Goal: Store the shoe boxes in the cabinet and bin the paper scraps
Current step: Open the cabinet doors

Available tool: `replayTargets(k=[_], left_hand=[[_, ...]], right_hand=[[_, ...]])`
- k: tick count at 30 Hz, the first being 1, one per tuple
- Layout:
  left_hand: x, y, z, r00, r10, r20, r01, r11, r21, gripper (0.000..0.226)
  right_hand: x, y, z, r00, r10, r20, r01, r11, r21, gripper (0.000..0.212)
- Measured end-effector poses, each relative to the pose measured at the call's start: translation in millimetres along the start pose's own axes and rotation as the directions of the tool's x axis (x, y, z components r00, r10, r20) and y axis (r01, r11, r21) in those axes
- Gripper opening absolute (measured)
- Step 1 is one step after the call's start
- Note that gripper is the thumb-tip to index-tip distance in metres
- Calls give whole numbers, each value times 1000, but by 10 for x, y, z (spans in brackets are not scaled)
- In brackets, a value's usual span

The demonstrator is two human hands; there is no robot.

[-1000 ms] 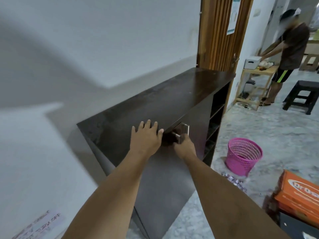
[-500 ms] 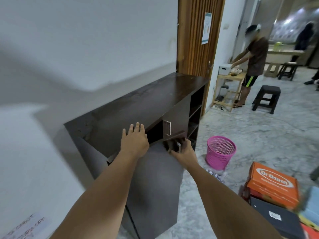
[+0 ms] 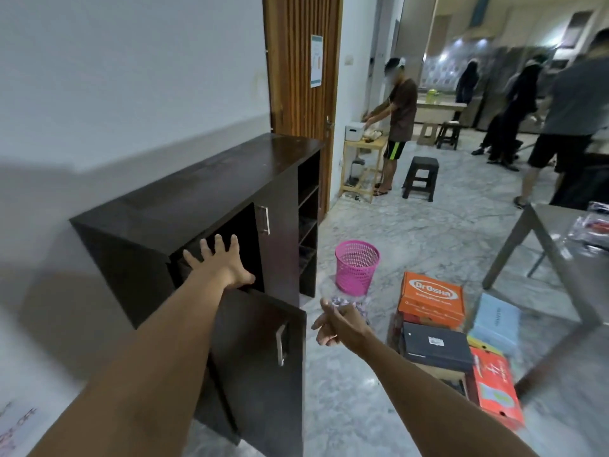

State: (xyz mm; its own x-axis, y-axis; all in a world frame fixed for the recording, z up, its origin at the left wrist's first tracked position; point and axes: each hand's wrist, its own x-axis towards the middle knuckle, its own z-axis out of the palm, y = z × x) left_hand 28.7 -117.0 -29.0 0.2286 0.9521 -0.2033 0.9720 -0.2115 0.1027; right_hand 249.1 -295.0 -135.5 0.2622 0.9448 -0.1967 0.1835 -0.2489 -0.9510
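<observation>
Nearest, two bare forearms reach forward. The left hand is spread flat, fingers apart, over the top edge of the open door of the dark cabinet; whether the palm touches the edge cannot be told. It clamps nothing. The right hand hangs in the air just right of that door, its grip loosely curled and empty, clear of the door's metal handle.

The door stands swung out toward the camera, showing a dark compartment behind the left hand. The cabinet's other door is shut, and beyond it are open shelves.

On the marble floor to the right of the right hand lie the shoe boxes, packed together: a black box, an orange box behind it, a red box to its right and a pale blue box beyond that. Paper scraps lie on the floor just past the right hand, between the boxes and the cabinet. A pink bin stands upright behind the scraps, near the shelves.

At the right edge is a grey tabletop with wrapped items on it. Farther off, a black stool stands on the floor, a person bends over a small wooden stand, and more people stand blurred at the back.
</observation>
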Motion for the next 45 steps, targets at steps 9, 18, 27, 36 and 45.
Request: replayTargets(k=[9,18,27,36,45], left_hand=[[385,147,-195,990,143,14,-140,940,311,138],[1980,529,-355,919,-33,-393,110,978,175,83],[2258,610,-200,825,-110,-554,224,964,141,73],[2171,556,-197,846,-16,-533,138,972,190,62],[2218,507,-264,900,-30,-436,94,988,126,54]], right_hand=[[1278,-384,-235,995,-83,-51,66,959,-274,55],[3503,-1071,163,982,-136,130,178,899,-399,65],[4116,-975,501,948,-130,290,239,894,-380,68],[3769,-953,-9,980,-145,135,198,740,-642,65],[3478,-732,-529,986,-165,39,152,753,-641,68]])
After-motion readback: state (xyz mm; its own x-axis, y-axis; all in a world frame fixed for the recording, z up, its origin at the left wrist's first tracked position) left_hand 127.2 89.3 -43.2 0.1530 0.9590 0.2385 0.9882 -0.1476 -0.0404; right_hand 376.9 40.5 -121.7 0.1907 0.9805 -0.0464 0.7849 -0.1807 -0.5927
